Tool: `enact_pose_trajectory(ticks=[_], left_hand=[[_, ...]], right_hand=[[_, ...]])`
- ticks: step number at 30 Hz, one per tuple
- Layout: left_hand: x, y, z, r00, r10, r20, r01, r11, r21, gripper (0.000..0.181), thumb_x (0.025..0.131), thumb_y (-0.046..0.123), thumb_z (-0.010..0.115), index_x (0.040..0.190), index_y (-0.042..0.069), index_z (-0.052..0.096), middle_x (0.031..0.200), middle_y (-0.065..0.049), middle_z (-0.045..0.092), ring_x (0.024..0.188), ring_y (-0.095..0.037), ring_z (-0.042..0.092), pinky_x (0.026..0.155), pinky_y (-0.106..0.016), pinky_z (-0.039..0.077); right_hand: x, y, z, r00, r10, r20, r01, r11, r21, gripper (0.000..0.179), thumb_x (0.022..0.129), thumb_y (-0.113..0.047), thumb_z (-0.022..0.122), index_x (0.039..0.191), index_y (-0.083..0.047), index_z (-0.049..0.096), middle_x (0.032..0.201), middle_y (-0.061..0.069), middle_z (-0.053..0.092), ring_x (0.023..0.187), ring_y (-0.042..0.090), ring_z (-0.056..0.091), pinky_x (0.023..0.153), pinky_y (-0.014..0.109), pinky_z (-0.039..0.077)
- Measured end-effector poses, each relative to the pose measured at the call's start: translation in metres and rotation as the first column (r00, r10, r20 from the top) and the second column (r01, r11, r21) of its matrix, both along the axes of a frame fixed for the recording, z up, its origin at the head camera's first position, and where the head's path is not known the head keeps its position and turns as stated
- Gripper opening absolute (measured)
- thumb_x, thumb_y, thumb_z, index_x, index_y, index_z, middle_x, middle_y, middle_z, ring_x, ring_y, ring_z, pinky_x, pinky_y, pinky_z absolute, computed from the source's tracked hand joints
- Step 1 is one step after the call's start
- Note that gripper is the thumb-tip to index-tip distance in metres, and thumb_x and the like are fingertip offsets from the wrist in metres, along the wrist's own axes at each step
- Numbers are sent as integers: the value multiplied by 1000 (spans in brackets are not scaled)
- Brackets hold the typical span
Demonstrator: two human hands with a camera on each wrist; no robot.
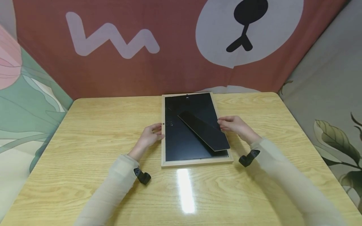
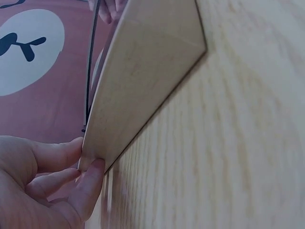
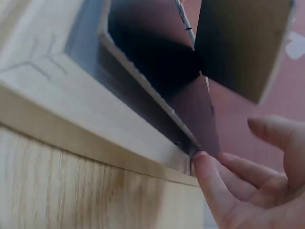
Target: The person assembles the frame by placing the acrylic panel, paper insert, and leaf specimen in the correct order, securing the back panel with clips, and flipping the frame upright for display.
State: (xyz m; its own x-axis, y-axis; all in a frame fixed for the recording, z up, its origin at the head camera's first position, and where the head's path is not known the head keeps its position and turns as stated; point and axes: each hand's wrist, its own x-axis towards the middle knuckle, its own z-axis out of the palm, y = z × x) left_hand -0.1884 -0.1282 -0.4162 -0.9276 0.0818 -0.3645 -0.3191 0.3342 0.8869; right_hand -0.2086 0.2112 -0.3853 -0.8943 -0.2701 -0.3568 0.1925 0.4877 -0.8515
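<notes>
A picture frame (image 1: 195, 162) with a pale wooden border lies on the table, its black backing board (image 1: 181, 144) facing up. Slanting across the board is a black easel stand (image 1: 209, 133), its wide end at the lower right, over the border. My left hand (image 1: 150, 135) pinches the frame's left edge; in the left wrist view its thumb and fingertips meet the wooden side. At the right edge, one fingertip of my right hand (image 1: 236, 127) touches the frame; its thumb (image 3: 269, 131) is held apart. The right wrist view shows a dark panel's edge (image 3: 152, 93) raised above the wooden border.
The light wood table (image 1: 113, 110) reaches out on both sides of the frame. A red patterned cloth (image 1: 141, 72) hangs behind its far edge. Small black cameras (image 1: 142, 176) are worn at both wrists.
</notes>
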Motion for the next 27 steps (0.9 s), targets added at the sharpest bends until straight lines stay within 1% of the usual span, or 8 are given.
enact_pose_trajectory(ticks=[3,6,9,13,16,22,24,27], left_hand=[[0,0,0,1000,0,2,0,1000,4,61,90,-3,59,146,0,34,146,-21,41,131,-33,49,106,-37,46],[0,0,-1,1000,-2,-1,2,1000,14,60,90,-4,58,146,-1,34,146,-22,41,131,-34,48,106,-37,46],[0,-1,-2,1000,-4,-2,4,1000,26,60,90,-4,57,146,-1,34,146,-23,40,131,-35,48,107,-38,46],[0,-1,-2,1000,-3,-3,3,1000,20,59,91,-4,57,145,-1,34,146,-23,40,131,-34,48,107,-38,46],[1,0,0,1000,0,-3,0,1000,8,59,91,-4,57,146,0,34,147,-21,40,131,-33,48,106,-37,46],[1,0,0,1000,-22,-2,22,1000,-6,60,92,0,56,146,0,32,147,-22,39,131,-35,47,106,-39,46],[2,0,0,999,-35,-11,35,999,-28,61,91,2,57,147,1,33,146,-23,40,130,-35,48,104,-39,48],[3,1,-1,999,-40,-27,38,998,-55,62,90,4,59,146,2,34,143,-23,42,127,-36,50,97,-36,52]], right_hand=[[5,0,2,996,89,-19,-87,992,89,61,100,-31,48,145,7,31,148,29,36,134,41,42,113,50,36],[10,-1,1,980,190,-63,-175,965,196,66,99,-36,50,147,4,29,150,28,32,137,42,35,113,55,34],[14,-5,-4,951,287,-116,-247,929,274,67,98,-34,52,148,3,27,153,29,25,140,45,28,113,57,31],[19,-11,-11,904,384,-189,-302,885,354,67,98,-35,53,148,2,28,156,28,18,142,46,22,114,60,27],[22,-17,-13,877,423,-230,-316,866,388,74,95,-38,57,149,1,26,156,27,18,143,46,21,114,61,25],[28,-28,-15,853,467,-231,-338,833,438,94,84,-47,69,153,-6,18,159,22,12,145,46,15,114,66,22],[30,-31,-17,848,484,-218,-353,820,450,93,84,-46,69,153,-10,18,160,20,9,144,46,15,112,66,25],[33,-34,-17,841,501,-206,-374,812,447,88,86,-41,67,153,-10,19,161,18,6,143,48,19,108,64,34]])
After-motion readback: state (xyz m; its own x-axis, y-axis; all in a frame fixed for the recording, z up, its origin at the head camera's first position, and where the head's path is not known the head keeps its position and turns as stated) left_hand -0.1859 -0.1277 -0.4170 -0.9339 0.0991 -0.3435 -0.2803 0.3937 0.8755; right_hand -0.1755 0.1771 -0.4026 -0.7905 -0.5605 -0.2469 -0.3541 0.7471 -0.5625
